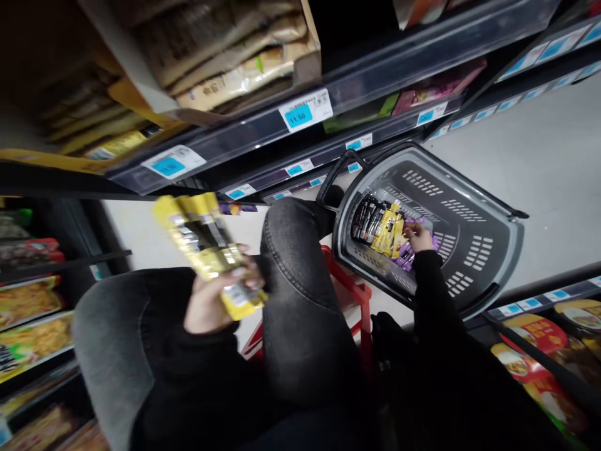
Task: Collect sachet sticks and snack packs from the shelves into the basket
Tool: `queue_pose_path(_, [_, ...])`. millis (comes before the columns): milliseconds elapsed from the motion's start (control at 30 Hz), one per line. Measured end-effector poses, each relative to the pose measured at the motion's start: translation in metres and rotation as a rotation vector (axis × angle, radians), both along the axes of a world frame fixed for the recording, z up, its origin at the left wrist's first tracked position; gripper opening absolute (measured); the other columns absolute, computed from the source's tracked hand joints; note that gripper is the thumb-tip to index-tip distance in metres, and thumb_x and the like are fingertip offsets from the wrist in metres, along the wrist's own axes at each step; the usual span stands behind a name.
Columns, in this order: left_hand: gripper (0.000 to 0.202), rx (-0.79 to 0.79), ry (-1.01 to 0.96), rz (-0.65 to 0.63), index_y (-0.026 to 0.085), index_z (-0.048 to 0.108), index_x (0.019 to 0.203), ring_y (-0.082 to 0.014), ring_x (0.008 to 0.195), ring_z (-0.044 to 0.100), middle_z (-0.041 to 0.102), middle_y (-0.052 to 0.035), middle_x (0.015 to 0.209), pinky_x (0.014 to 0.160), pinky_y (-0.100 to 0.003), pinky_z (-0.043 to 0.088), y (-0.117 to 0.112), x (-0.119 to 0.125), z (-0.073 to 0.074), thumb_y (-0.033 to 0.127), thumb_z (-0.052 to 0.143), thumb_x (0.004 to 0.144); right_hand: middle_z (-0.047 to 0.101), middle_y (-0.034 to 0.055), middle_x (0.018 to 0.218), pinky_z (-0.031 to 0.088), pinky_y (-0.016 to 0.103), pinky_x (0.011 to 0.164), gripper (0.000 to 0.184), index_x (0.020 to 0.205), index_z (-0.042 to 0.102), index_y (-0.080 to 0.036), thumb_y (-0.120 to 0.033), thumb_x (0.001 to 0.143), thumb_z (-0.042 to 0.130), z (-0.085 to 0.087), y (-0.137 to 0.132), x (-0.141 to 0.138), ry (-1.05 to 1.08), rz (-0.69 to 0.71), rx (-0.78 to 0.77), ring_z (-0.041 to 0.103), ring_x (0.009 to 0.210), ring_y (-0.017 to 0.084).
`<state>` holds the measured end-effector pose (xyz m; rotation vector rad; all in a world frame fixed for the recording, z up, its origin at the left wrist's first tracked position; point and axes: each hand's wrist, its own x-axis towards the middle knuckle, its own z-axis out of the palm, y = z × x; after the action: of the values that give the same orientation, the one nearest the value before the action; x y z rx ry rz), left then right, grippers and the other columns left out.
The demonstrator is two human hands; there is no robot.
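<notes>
My left hand [225,288] is closed around several yellow snack packets [201,232] and holds them up beside my knee. They are blurred, with black and silver patches on their wrappers. My right hand [417,238] reaches down into a grey shopping basket [469,194], its fingers bent together at the packets inside. Under and beside it lie purple packets [404,258]; whether the fingers grip one is hard to make out. Next to these in the basket are yellow packets [387,230] and black packets [367,217], laid in rows.
Store shelves with a price tag [306,111] run along the far side, and a cardboard box [307,44] of packets sits on one. A red frame [347,275] is by my legs. Packaged food [539,351] lines the right shelf. The basket's handle [340,175] sticks out toward the shelf.
</notes>
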<state>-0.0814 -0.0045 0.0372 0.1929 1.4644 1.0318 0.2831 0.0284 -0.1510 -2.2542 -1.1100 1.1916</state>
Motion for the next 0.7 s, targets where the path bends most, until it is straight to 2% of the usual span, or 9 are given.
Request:
queue_pose_path(67, [0.042, -0.010, -0.167, -0.128, 0.019, 0.061, 0.092, -0.0091, 0.045, 0.047, 0.055, 0.0030, 0.061, 0.044, -0.024, 0.040, 0.001, 0.035, 0.004, 0.018, 0.075, 0.052, 0.059, 0.0019, 0.068, 0.044, 0.026, 0.057, 0.019, 0.080, 0.059, -0.016, -0.035, 0.077, 0.057, 0.042, -0.003, -0.029, 0.227, 0.016, 0.128, 0.051, 0.056, 0.011])
queue_pose_path(167, [0.042, 0.019, -0.276, -0.261, 0.016, 0.059, 0.089, -0.0098, 0.044, 0.048, 0.053, 0.0030, 0.058, 0.044, -0.025, 0.038, -0.002, 0.088, -0.004, 0.026, 0.080, 0.053, 0.053, -0.0019, 0.063, 0.041, 0.024, 0.051, 0.027, 0.085, 0.056, -0.020, -0.044, 0.075, 0.061, 0.115, -0.029, -0.078, 0.588, 0.120, 0.280, 0.048, 0.052, 0.010])
queue_pose_path(233, [0.042, 0.093, -0.238, -0.285, 0.015, 0.059, 0.084, -0.0091, 0.046, 0.047, 0.053, 0.0020, 0.057, 0.047, -0.025, 0.038, -0.006, 0.114, -0.014, 0.035, 0.081, 0.055, 0.053, -0.0022, 0.067, 0.043, 0.024, 0.052, 0.036, 0.092, 0.052, -0.021, -0.045, 0.070, 0.068, 0.150, -0.050, -0.101, 0.666, 0.175, 0.280, 0.051, 0.056, 0.011])
queue_pose_path(267, [0.042, 0.144, -0.223, -0.304, 0.015, 0.059, 0.082, -0.0098, 0.049, 0.049, 0.055, 0.0009, 0.059, 0.051, -0.026, 0.040, -0.009, 0.122, -0.018, 0.040, 0.081, 0.056, 0.054, -0.0020, 0.070, 0.044, 0.024, 0.053, 0.042, 0.094, 0.050, -0.022, -0.043, 0.066, 0.073, 0.160, -0.060, -0.109, 0.638, 0.183, 0.268, 0.053, 0.058, 0.012])
queue_pose_path(333, [0.043, 0.221, -0.192, -0.336, 0.015, 0.060, 0.080, -0.0116, 0.055, 0.052, 0.056, -0.0009, 0.060, 0.056, -0.027, 0.042, -0.015, 0.132, -0.026, 0.051, 0.075, 0.061, 0.053, -0.0022, 0.073, 0.045, 0.024, 0.053, 0.051, 0.097, 0.047, -0.022, -0.040, 0.060, 0.078, 0.167, -0.074, -0.117, 0.523, 0.178, 0.239, 0.054, 0.061, 0.012])
queue_pose_path(400, [0.049, 0.244, -0.182, -0.356, 0.016, 0.060, 0.079, -0.0134, 0.059, 0.054, 0.056, -0.0018, 0.060, 0.060, -0.027, 0.043, -0.020, 0.134, -0.033, 0.061, 0.069, 0.063, 0.051, -0.0030, 0.075, 0.045, 0.023, 0.052, 0.051, 0.097, 0.048, -0.021, -0.037, 0.060, 0.078, 0.165, -0.083, -0.118, 0.450, 0.173, 0.215, 0.054, 0.059, 0.011])
queue_pose_path(533, [0.055, 0.200, -0.292, -0.368, 0.016, 0.058, 0.079, -0.0150, 0.063, 0.057, 0.057, -0.0022, 0.062, 0.062, -0.028, 0.044, -0.026, 0.132, -0.041, 0.066, 0.067, 0.060, 0.051, -0.0027, 0.079, 0.048, 0.023, 0.055, 0.041, 0.097, 0.052, -0.022, -0.034, 0.064, 0.074, 0.156, -0.096, -0.117, 0.533, 0.108, 0.216, 0.056, 0.060, 0.010])
queue_pose_path(633, [0.049, 0.076, -0.418, -0.409, 0.015, 0.056, 0.083, -0.0132, 0.056, 0.056, 0.057, -0.0019, 0.066, 0.054, -0.027, 0.044, -0.025, 0.127, -0.041, 0.052, 0.076, 0.058, 0.056, -0.0007, 0.082, 0.052, 0.026, 0.064, 0.038, 0.095, 0.054, -0.022, -0.034, 0.064, 0.073, 0.144, -0.103, -0.107, 0.626, -0.036, 0.256, 0.060, 0.072, 0.013])
queue_pose_path(700, [0.043, -0.009, -0.467, -0.411, 0.014, 0.055, 0.087, -0.0107, 0.048, 0.051, 0.056, 0.0002, 0.064, 0.047, -0.026, 0.041, -0.022, 0.123, -0.041, 0.033, 0.077, 0.057, 0.059, 0.0001, 0.083, 0.052, 0.028, 0.063, 0.041, 0.095, 0.053, -0.022, -0.038, 0.063, 0.073, 0.123, -0.103, -0.089, 0.643, -0.174, 0.255, 0.060, 0.071, 0.014])
